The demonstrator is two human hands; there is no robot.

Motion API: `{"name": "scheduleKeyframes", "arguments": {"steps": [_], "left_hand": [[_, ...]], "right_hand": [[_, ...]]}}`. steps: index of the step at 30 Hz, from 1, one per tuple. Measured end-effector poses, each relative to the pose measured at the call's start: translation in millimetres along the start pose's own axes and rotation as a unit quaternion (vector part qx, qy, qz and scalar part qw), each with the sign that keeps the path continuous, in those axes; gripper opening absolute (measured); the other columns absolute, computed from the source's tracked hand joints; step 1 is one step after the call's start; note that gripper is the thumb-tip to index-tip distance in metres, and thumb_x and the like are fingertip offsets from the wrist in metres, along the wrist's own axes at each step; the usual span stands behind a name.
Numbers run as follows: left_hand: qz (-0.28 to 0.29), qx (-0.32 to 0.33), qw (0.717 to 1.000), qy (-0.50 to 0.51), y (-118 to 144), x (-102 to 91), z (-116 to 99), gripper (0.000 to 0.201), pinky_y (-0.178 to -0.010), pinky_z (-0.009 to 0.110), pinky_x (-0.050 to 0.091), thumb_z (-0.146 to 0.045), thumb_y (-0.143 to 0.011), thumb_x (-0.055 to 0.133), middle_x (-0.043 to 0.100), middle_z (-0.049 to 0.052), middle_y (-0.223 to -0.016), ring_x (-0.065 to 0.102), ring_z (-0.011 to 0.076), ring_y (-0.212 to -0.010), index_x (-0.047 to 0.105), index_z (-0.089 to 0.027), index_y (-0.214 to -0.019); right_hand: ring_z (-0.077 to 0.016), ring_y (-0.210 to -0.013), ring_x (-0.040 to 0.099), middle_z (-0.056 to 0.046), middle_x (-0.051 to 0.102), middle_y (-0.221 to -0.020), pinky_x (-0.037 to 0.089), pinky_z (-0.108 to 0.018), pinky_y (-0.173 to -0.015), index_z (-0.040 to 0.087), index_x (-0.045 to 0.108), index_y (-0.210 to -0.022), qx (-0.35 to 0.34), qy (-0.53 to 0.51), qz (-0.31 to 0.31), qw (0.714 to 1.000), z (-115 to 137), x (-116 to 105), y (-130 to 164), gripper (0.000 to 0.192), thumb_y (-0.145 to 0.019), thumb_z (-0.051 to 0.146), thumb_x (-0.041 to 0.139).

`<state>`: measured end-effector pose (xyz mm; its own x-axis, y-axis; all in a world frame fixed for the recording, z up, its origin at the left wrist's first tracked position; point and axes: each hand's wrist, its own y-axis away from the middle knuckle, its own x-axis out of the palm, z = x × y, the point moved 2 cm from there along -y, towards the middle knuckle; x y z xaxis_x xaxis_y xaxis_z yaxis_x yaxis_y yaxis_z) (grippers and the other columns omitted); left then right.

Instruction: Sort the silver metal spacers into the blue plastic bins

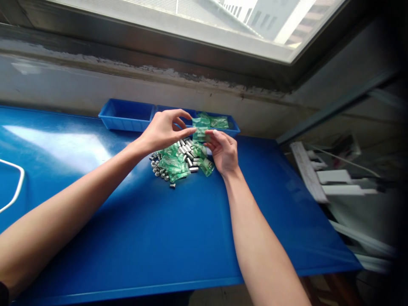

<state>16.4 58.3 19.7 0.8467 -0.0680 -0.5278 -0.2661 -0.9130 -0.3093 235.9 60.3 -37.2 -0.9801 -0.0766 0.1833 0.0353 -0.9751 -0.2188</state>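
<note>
Both hands hold one small green plastic bag [200, 127] above a heap on the blue table [159, 238]. My left hand [162, 129] pinches the bag's upper left edge with thumb and forefinger. My right hand [224, 151] grips its lower right edge. Beneath them lies a pile of small metal cylinders [188, 154] mixed with several more green bags [174, 163].
Two shallow blue trays stand at the table's back: the left tray [126, 114] looks bare inside, the right tray [232, 126] holds green bags [219, 122]. A white cable [17, 187] loops at the left edge. White strips [338, 178] lie beyond the right edge.
</note>
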Motion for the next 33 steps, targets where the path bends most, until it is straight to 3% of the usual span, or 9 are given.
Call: {"name": "scheduleKeyframes", "arguments": {"steps": [4,7,11,17,23,27,30,33], "left_hand": [[0.091,0.054,0.987,-0.117,-1,-14.5,3,0.038,-0.076,0.031,0.058,-0.048,-0.085,0.079,0.082,0.009,-0.090,0.077,0.0228,-0.082,0.082,-0.016,-0.104],[0.138,0.075,0.971,-0.178,-1,-18.8,5,0.032,-0.080,0.031,0.058,-0.041,-0.084,0.078,0.083,0.010,-0.098,0.078,0.0233,-0.088,0.084,-0.017,-0.104],[0.197,0.079,0.949,-0.234,0,-18.3,7,0.036,-0.089,0.031,0.057,-0.040,-0.083,0.078,0.083,0.009,-0.110,0.076,0.0248,-0.099,0.084,-0.020,-0.112],[0.232,0.058,0.936,-0.259,1,-21.7,8,0.045,-0.090,0.027,0.056,-0.042,-0.082,0.080,0.081,0.009,-0.117,0.074,0.0247,-0.106,0.081,-0.021,-0.122],[0.213,0.055,0.949,-0.227,-2,-19.5,15,0.050,-0.076,0.028,0.054,-0.038,-0.077,0.083,0.081,0.008,-0.103,0.072,0.0219,-0.087,0.080,-0.019,-0.123],[0.190,0.060,0.959,-0.203,-4,-23.2,15,0.050,-0.076,0.028,0.054,-0.044,-0.078,0.083,0.081,0.009,-0.103,0.071,0.0206,-0.083,0.081,-0.017,-0.120],[0.208,0.052,0.953,-0.214,-2,-33.0,8,0.056,-0.080,0.027,0.054,-0.055,-0.081,0.079,0.082,0.009,-0.109,0.073,0.0217,-0.091,0.081,-0.019,-0.123],[0.266,0.028,0.935,-0.235,1,-43.8,0,0.063,-0.088,0.026,0.053,-0.056,-0.079,0.079,0.081,0.005,-0.116,0.074,0.0221,-0.101,0.076,-0.025,-0.133]], "right_hand": [[-0.0265,-0.134,0.069,-0.002,0.072,-0.143,0.059,-0.042,-0.108,0.030,0.075,-0.121,-0.016,-0.012,-0.017,1.000,1,-2,-3,0.042,-0.084,0.051,0.073],[-0.0272,-0.135,0.069,-0.003,0.066,-0.152,0.059,-0.043,-0.108,0.032,0.070,-0.131,-0.012,-0.005,-0.025,1.000,-2,-3,-4,0.052,-0.082,0.050,0.073],[-0.0213,-0.104,0.079,-0.005,0.076,-0.135,0.062,-0.036,-0.092,0.030,0.071,-0.130,-0.024,0.033,-0.046,0.998,-7,-6,-5,0.049,-0.084,0.045,0.072],[-0.0145,-0.071,0.070,-0.002,0.080,-0.093,0.054,-0.027,-0.065,0.026,0.078,-0.111,-0.019,0.035,-0.060,0.997,-3,-7,-4,0.033,-0.084,0.043,0.071],[-0.0128,-0.065,0.067,-0.001,0.079,-0.085,0.050,-0.027,-0.062,0.024,0.080,-0.101,-0.012,0.012,-0.039,0.999,0,-2,-2,0.026,-0.084,0.042,0.073],[-0.0125,-0.066,0.067,-0.002,0.080,-0.085,0.049,-0.026,-0.061,0.024,0.081,-0.101,-0.009,-0.003,-0.036,0.999,-1,-3,-3,0.025,-0.084,0.041,0.072],[-0.0129,-0.066,0.067,-0.002,0.080,-0.085,0.050,-0.026,-0.062,0.024,0.080,-0.101,-0.010,-0.002,-0.032,0.999,-1,-3,-3,0.025,-0.085,0.042,0.072],[-0.0134,-0.067,0.067,-0.002,0.080,-0.085,0.051,-0.027,-0.062,0.024,0.079,-0.101,-0.009,0.008,-0.032,0.999,0,-3,-3,0.027,-0.086,0.045,0.071]]}}
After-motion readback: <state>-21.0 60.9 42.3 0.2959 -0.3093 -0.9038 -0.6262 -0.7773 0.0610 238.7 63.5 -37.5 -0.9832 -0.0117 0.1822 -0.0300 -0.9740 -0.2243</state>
